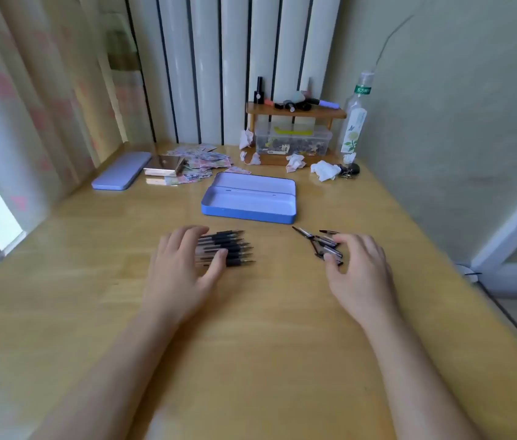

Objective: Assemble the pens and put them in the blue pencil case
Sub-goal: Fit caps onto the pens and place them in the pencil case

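Several uncapped pens [231,249] with black grips lie side by side on the wooden desk [250,328], tips pointing right. My left hand [181,265] rests over their left ends, fingers spread, thumb touching one pen. A loose pile of pen caps [322,242] lies to the right. Over the pile's near edge is my right hand [358,268], fingers curled, fingertips touching the caps; I cannot tell whether it grips one. The blue pencil case [247,211] stands open and empty behind the pens, lid tilted back.
A closed lilac case [122,169] lies at the back left beside scattered cards [200,163]. Crumpled tissues [325,169], a small wooden shelf [295,112] with a plastic box, and a clear bottle [355,122] line the back. The desk's right edge drops off.
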